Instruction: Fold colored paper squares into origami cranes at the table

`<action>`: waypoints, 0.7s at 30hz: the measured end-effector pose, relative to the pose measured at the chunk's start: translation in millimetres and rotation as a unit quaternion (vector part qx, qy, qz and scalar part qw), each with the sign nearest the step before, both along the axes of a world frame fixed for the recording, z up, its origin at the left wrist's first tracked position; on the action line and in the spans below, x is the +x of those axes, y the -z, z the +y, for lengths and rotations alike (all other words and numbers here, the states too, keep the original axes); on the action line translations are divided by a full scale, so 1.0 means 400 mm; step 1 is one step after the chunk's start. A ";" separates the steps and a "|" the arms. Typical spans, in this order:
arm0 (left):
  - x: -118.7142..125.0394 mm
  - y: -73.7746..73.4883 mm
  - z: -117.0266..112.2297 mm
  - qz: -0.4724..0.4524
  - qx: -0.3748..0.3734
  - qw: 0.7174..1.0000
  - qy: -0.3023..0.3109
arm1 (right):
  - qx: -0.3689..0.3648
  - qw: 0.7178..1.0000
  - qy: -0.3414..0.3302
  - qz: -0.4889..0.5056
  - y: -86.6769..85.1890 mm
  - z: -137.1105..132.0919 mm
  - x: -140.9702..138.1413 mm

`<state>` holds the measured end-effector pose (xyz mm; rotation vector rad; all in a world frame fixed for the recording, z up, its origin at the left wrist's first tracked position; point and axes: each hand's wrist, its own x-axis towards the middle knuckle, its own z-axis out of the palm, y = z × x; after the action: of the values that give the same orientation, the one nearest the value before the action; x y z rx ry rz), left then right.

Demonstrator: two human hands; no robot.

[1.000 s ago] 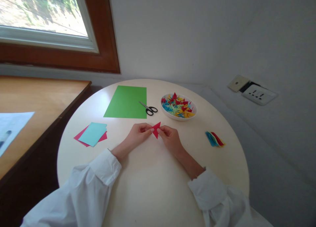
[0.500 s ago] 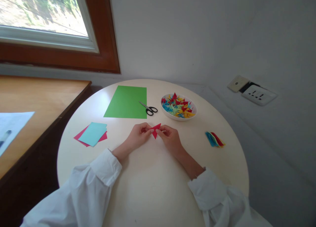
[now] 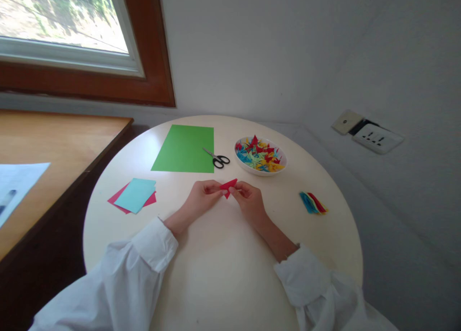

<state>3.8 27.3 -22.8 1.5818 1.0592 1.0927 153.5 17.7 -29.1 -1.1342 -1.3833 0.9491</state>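
A small piece of folded red paper [image 3: 228,185] is held between my two hands above the middle of the table. My left hand [image 3: 206,194] pinches its left side between thumb and fingers. On the other side, my right hand [image 3: 248,197] grips the right part with thumb and forefinger. One pointed tip of the paper hangs down between the thumbs. Just beyond the hands lie black-handled scissors [image 3: 218,160], their blades resting over the edge of a green sheet [image 3: 185,148].
A white bowl [image 3: 260,171] full of colourful folded-paper pieces stands behind my right hand. Blue and red paper squares [image 3: 135,195] lie at left, a fanned bundle of coloured paper [image 3: 313,202] at right. The round white table [image 3: 223,273] meets the wall; a wooden desk [image 3: 65,134] stands left.
The red paper has shifted slightly, and its downward tip looks shorter now. Both hands have moved a little to the right, still holding it.
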 end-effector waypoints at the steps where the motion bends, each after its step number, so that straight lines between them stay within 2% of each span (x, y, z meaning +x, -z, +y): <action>1: 0.000 0.004 0.001 0.006 0.002 1.000 -0.005 | -0.002 1.000 0.002 0.000 0.000 0.000 0.000; 12: 0.006 -0.002 -0.005 -0.006 -0.014 1.000 0.005 | -0.030 0.997 0.043 0.057 -0.007 0.003 -0.001; 17: 0.005 -0.014 -0.001 -0.048 -0.021 0.999 -0.005 | -0.052 0.997 0.035 0.045 -0.006 0.001 0.000; 21: 0.001 -0.017 0.001 -0.042 -0.008 0.999 -0.005 | -0.036 0.999 0.027 0.017 -0.008 -0.002 -0.001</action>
<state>4.1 27.6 -16.1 1.5069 1.0168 1.1449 153.1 16.9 -26.0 -1.1978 -1.2947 0.9810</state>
